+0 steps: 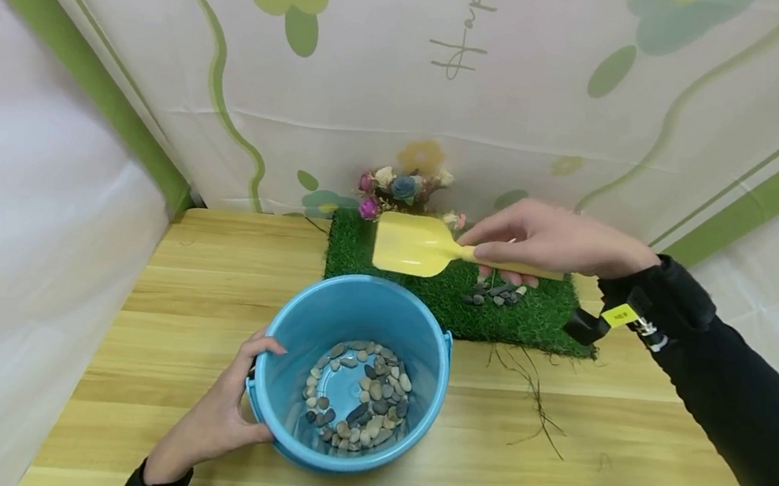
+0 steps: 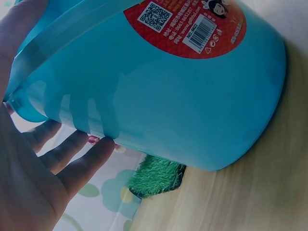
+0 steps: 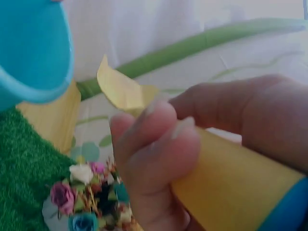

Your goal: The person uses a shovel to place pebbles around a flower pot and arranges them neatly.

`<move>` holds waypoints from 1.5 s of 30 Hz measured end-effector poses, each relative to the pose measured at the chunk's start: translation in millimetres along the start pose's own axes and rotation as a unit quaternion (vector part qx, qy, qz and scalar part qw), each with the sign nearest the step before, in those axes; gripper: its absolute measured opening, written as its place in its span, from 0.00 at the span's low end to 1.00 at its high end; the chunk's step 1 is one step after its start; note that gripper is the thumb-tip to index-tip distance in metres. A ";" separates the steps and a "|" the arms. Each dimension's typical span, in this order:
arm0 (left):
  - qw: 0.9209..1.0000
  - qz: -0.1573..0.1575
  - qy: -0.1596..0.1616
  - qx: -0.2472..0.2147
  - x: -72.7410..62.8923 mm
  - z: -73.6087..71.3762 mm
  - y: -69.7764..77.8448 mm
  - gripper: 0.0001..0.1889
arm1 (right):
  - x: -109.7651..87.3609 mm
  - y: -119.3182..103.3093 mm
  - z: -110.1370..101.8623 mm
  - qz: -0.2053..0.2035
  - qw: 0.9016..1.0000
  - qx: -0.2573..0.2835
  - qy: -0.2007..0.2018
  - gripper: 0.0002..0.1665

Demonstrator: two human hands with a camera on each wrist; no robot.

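While the spread left hand [image 1: 224,406] holds the bucket [image 1: 358,311], the right hand [image 1: 552,240] grips a glossy shovel [image 1: 431,249]; inside lie smooth pebbles [image 1: 381,406].

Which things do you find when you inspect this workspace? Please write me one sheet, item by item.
Surface: wooden-look table; green turf mat on it.
Job's things: blue bucket with loose pebbles inside; yellow shovel, no pebbles visible in its scoop.
Clutter: thin dark strands on the table, right of the bucket; small stones on the mat; artificial-looking flowers toward the back.
Hands: left hand holds the bucket's rim; right hand grips the shovel's handle.
Cables: nothing seen.
Surroundings: pale cloth with printed flowers behind.
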State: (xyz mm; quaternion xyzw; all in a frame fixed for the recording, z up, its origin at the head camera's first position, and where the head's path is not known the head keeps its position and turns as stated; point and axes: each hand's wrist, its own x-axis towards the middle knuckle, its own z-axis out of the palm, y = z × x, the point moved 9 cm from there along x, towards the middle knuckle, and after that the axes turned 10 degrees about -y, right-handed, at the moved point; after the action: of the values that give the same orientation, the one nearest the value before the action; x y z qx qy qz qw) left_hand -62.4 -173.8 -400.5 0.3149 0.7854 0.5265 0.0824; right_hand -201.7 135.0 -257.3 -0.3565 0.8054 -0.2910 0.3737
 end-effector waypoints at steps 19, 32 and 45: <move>1.000 -0.008 0.005 0.014 -0.3 -0.1 -1.7 0.48 | 70.9 -41.2 60.7 -0.079 0.985 -0.071 -0.137 0.17; 1.000 -0.005 0.007 0.017 -0.4 0.2 -2.1 0.47 | 101.9 -45.2 97.9 -0.012 0.980 -0.089 -0.176 0.12; 1.000 -0.002 0.004 0.006 0.6 -0.4 0.3 0.47 | 114.6 -40.0 125.3 0.066 0.966 -0.156 -0.196 0.33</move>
State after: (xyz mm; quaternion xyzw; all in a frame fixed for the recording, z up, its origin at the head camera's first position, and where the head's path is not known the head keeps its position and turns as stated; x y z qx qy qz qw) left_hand -62.9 -173.7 -399.9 0.3115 0.7898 0.5226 0.0782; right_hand -139.5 -4.1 -342.2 -0.4068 0.7735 -0.0608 0.4822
